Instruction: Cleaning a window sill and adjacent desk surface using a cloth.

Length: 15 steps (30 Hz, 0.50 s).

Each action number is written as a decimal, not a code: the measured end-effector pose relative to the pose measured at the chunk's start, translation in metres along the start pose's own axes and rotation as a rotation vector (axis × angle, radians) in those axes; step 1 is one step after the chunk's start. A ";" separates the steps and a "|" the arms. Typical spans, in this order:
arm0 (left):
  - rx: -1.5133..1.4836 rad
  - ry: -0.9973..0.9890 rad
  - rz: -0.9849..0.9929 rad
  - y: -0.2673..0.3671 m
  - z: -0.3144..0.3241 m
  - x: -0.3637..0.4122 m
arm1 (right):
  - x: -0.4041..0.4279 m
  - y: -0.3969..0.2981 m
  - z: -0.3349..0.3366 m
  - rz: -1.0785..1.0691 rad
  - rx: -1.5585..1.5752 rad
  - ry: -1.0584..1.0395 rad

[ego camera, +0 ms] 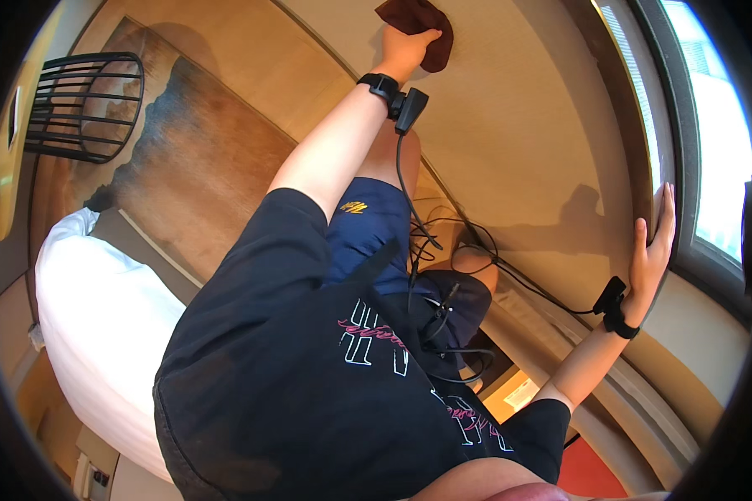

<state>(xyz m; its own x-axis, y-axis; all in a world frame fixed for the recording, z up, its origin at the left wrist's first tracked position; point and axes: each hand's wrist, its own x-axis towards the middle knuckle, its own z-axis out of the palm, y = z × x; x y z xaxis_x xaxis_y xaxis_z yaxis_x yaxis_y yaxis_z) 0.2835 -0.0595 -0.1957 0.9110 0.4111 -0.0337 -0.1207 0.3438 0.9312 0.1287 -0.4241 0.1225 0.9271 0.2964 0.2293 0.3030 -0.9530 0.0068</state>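
Note:
My left hand [407, 53] presses a dark brown cloth [438, 55] against a cream wall [514, 100] at the top of the view. The thumb lies across the cloth; the other fingers are mostly hidden by the hand. On the right, my right hand [652, 247] rests flat along the edge of a window frame [677, 169], fingers straight and thumb apart, holding nothing. Each wrist wears a black strap with a small black device. Bright daylight fills the window pane [717, 125].
Black cables [438, 244] run from the wrist devices and tangle by my knees. White bedding [100, 313] lies at lower left, beside a brown panel [219, 144] with dark patches. A black wire-frame object [94, 106] stands at upper left. Curtain-like folds [633, 388] hang at lower right.

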 end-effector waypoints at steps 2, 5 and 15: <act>0.008 0.002 0.032 -0.007 -0.005 0.000 | -0.001 -0.006 -0.001 0.013 -0.007 -0.014; 0.165 0.001 0.039 -0.023 -0.014 0.003 | -0.001 -0.012 -0.002 0.022 -0.017 0.002; 0.187 0.171 -0.324 -0.126 -0.043 0.001 | 0.002 -0.017 0.001 0.027 0.008 0.015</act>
<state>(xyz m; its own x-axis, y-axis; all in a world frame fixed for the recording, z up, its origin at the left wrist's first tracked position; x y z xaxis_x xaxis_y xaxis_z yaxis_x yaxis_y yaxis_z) 0.2825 -0.0666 -0.3288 0.8091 0.4468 -0.3817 0.2504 0.3255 0.9118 0.1257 -0.4072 0.1217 0.9316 0.2698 0.2435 0.2798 -0.9600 -0.0071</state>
